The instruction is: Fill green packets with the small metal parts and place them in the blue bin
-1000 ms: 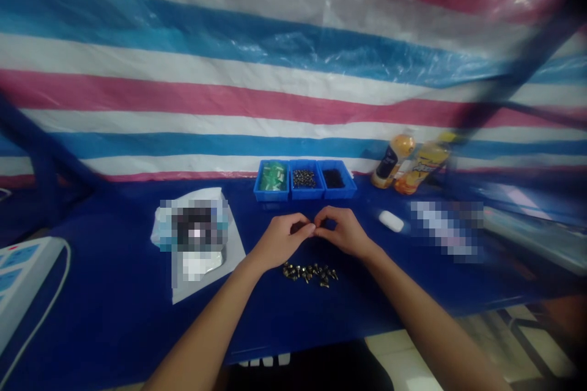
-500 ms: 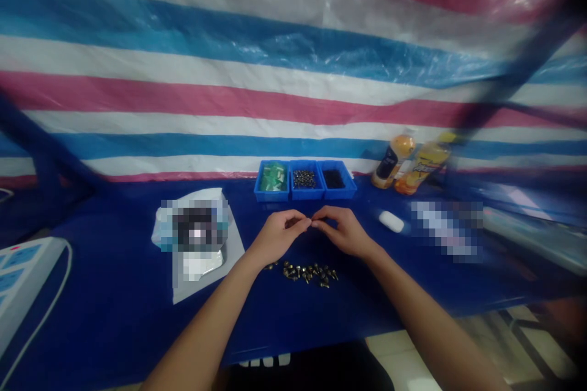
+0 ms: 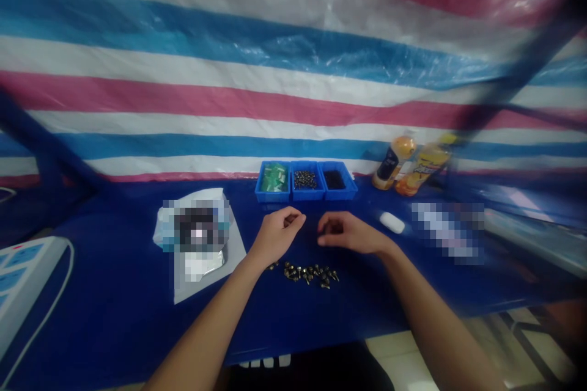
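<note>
Left grip (image 3: 279,235), curled so that any pinch is hidden, and right grip (image 3: 346,233), loosely half-open and empty-looking, stand apart over the blue desk (image 3: 114,317); a side-to-side strip of small metal screws (image 3: 309,273) lies on the body side of both, nearer the left.

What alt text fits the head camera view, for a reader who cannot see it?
The left hand and right hand, both curled, hover apart over a blue table, near loose small metal screws. Three blue bins stand beyond, before a striped plastic sheet.
</note>
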Demonstrator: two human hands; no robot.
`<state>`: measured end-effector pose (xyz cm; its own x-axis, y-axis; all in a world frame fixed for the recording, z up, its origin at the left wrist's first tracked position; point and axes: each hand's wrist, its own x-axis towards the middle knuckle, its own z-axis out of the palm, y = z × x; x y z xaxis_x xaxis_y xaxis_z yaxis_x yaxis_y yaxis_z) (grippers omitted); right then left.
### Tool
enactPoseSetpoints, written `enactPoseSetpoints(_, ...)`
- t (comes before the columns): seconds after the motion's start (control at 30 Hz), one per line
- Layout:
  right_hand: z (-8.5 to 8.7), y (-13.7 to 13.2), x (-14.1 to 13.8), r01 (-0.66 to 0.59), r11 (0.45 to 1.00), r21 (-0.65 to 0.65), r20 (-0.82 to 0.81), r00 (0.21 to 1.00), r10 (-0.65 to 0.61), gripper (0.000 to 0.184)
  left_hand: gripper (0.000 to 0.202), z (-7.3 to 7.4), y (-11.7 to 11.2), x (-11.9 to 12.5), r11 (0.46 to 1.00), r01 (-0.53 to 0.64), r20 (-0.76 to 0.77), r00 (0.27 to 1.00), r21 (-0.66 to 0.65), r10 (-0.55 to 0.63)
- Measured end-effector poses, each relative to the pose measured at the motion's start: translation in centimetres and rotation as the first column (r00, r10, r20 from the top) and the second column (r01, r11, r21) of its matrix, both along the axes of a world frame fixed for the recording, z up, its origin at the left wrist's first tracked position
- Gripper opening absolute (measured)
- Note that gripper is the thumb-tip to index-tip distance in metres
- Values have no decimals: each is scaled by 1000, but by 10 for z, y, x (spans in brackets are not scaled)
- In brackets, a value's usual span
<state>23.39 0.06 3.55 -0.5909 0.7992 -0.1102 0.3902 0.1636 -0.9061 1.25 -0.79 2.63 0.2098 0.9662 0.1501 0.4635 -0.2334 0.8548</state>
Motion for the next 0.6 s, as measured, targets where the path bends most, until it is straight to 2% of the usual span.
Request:
enactPoseSetpoints(0.07, 6, -6, 6, -216, 958, -190, 174, 953, 250, 50, 28, -1, 0, 0, 1000, 0, 2, 1000, 1, 0)
enactPoseSetpoints(0.13, 8, -10, 9, -265, 909, -322, 260, 898, 354, 58, 27, -2, 0, 0, 1000, 3, 6, 1000, 0, -3)
enactPoseSetpoints(0.2, 6, -12, 8, -261, 891, -373, 297, 876, 381, 57, 27, -2, 0, 0, 1000, 3, 7, 1000, 1, -3)
enactPoseSetpoints(0.4, -1, -10, 4, -273, 902, -333, 318, 868, 381, 37, 27, -1, 0, 0, 1000, -3, -13, 1000, 4, 3)
enactPoseSetpoints(0.6, -4, -6, 5, -235, 956, -173, 336, 899, 282, 29, 26, -1, 0, -1, 1000, -2, -14, 1000, 3, 2)
